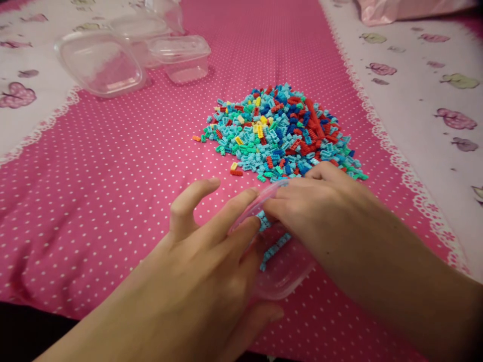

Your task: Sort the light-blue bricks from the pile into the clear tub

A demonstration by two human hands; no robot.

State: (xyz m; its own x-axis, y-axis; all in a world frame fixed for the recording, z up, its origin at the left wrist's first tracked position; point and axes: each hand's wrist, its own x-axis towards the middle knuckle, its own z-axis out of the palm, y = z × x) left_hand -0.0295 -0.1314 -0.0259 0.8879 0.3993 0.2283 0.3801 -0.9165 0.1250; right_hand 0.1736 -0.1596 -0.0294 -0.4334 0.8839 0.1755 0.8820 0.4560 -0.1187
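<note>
The left hand (211, 261) lies against the left side of a clear plastic container (285, 284); some of its fingers go over the rim, and the outermost finger is raised and bent. The right hand (320, 206) reaches over the container from the other side, with its fingertips hidden. For both hands, I cannot tell if they grasp something. Inside the container, between the hands, there are light blue bricks (275, 249), some of them in a row. Just beyond is a big pile of small bricks (260, 136), mostly light blue, red, green and dark blue, with few yellow. An orange brick (196, 138) lies near its left edge. Farther to the left, more clear containers (186, 73) stand on the pink dotted cloth (132, 146).
</note>
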